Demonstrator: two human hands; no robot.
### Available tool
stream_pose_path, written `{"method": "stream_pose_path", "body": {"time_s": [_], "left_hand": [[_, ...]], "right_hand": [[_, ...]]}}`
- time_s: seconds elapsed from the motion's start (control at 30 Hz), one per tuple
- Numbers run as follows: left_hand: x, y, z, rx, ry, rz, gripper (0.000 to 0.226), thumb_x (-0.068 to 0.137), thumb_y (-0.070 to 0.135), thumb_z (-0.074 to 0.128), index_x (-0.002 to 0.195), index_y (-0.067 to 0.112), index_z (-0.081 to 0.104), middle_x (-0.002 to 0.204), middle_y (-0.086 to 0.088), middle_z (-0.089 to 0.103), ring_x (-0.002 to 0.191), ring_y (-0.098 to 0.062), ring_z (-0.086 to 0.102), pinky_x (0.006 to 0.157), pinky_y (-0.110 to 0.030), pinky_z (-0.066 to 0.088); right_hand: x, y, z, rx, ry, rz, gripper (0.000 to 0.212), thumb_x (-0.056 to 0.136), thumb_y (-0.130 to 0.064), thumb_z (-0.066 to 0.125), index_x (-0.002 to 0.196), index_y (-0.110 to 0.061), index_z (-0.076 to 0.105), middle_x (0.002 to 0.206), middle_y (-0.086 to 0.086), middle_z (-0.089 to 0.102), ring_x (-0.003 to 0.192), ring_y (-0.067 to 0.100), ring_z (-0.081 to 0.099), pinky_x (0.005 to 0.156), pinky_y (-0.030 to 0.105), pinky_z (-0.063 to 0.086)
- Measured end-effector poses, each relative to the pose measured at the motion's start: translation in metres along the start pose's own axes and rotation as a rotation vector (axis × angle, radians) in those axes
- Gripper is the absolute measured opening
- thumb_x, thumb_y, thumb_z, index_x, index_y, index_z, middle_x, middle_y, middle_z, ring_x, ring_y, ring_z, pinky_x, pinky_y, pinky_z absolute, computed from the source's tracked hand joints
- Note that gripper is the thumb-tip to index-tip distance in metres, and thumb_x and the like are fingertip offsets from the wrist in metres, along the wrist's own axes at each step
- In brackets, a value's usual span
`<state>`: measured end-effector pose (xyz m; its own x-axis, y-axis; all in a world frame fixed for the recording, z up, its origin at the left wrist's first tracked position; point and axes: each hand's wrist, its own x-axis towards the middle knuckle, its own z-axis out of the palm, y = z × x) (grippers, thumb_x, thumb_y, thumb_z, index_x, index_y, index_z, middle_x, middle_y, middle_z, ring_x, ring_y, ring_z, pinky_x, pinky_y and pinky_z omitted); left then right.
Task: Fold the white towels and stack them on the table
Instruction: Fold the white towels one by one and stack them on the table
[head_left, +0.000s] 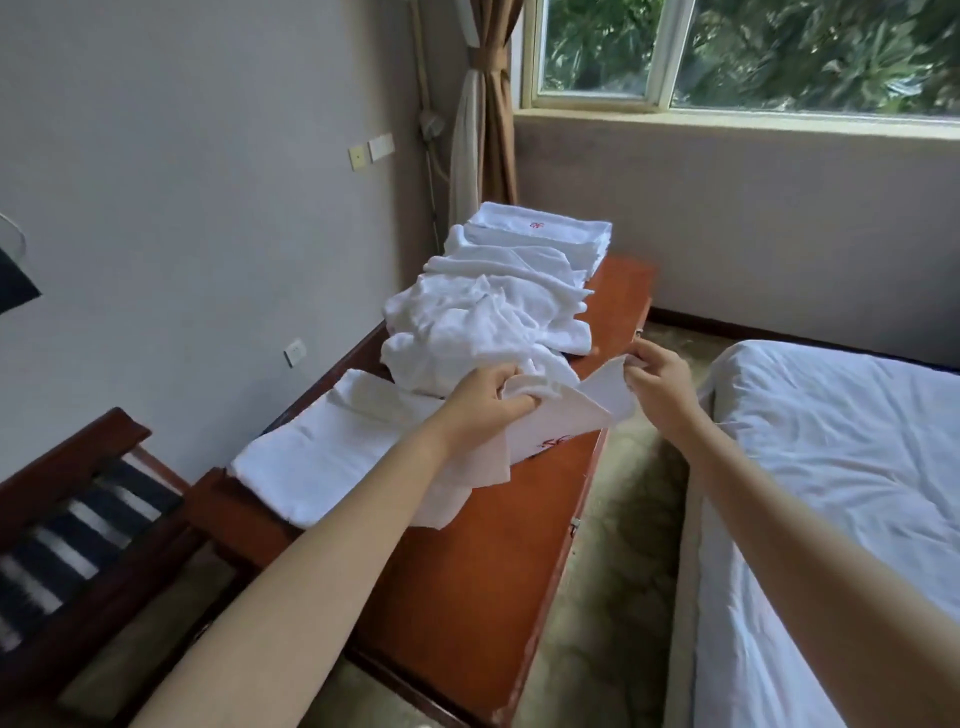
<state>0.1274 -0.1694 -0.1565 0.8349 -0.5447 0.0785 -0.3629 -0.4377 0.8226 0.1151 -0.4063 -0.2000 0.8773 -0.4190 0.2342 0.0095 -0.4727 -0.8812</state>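
White towels lie all along the brown wooden table (493, 571) in front of us. We are holding one towel (571, 410) up just above the table, near its middle. Our left hand (488, 400) has its fingers curled tight around a bunched part of this towel. Our right hand (660, 379) pinches the towel's edge between thumb and fingers, off to the side over the table's right edge. The cloth hangs between our two hands, and a loose part droops down onto the table top.

This towel has a red stitched mark (558, 441) on it. Part of the mark is hidden by a fold, so we cannot read it.

Behind the towel we hold sits a messy pile of towels (478, 322), all rumpled. At the far end of the table is a neat folded stack (540, 244). Its top towel has a small red mark (536, 225) too, but it is too tiny to read. On the near left part of the table lies a flat towel (322, 457), spread smooth, with its edge hanging a little over the side.

A bed (831, 467) with a white sheet is on our right. A wooden chair (78, 519) with a striped cushion is on our left, beside the table. A window (753, 52) and a brown curtain (493, 104) are on the far wall.
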Motion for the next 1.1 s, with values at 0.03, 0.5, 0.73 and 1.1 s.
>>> {"method": "stream_pose_path", "body": {"time_s": [0.03, 0.5, 0.73, 1.1], "left_hand": [[-0.001, -0.001, 0.007, -0.016, -0.016, -0.003, 0.019, 0.087, 0.018, 0.062, 0.072, 0.012, 0.053, 0.064, 0.007, 0.044, 0.060, -0.008, 0.039, 0.059, -0.025, 0.032], [-0.048, -0.140, -0.081, 0.007, 0.334, -0.457, 0.032, 0.094, 0.010, 0.042, 0.064, 0.014, 0.032, 0.064, 0.000, 0.034, 0.062, -0.017, 0.029, 0.054, -0.032, 0.022], [-0.058, -0.238, -0.143, 0.068, 0.377, -0.580, 0.013, 0.084, 0.002, 0.039, 0.073, 0.008, 0.040, 0.069, -0.004, 0.035, 0.064, -0.018, 0.027, 0.059, -0.032, 0.022], [-0.025, -0.380, -0.203, 0.207, 0.056, -0.794, 0.011, 0.089, 0.015, 0.049, 0.097, 0.015, 0.056, 0.098, 0.001, 0.055, 0.089, -0.018, 0.051, 0.071, -0.027, 0.038]], "right_hand": [[-0.002, 0.005, -0.006, -0.001, 0.001, 0.024, 0.018, 0.081, 0.003, 0.045, 0.072, -0.006, 0.058, 0.063, 0.002, 0.049, 0.060, 0.013, 0.038, 0.054, 0.026, 0.028], [0.018, -0.050, 0.129, -0.115, -0.230, -0.084, 0.014, 0.089, -0.011, 0.053, 0.086, -0.013, 0.067, 0.085, 0.001, 0.064, 0.081, 0.021, 0.057, 0.061, 0.027, 0.038], [0.046, -0.073, 0.246, -0.251, -0.301, -0.162, 0.017, 0.093, -0.015, 0.054, 0.096, -0.011, 0.070, 0.091, 0.005, 0.065, 0.095, 0.028, 0.057, 0.077, 0.032, 0.043], [0.051, -0.047, 0.383, -0.529, -0.575, -0.063, 0.056, 0.089, -0.010, 0.057, 0.143, -0.017, 0.040, 0.144, 0.007, 0.043, 0.124, 0.025, 0.050, 0.091, 0.028, 0.040]]}}
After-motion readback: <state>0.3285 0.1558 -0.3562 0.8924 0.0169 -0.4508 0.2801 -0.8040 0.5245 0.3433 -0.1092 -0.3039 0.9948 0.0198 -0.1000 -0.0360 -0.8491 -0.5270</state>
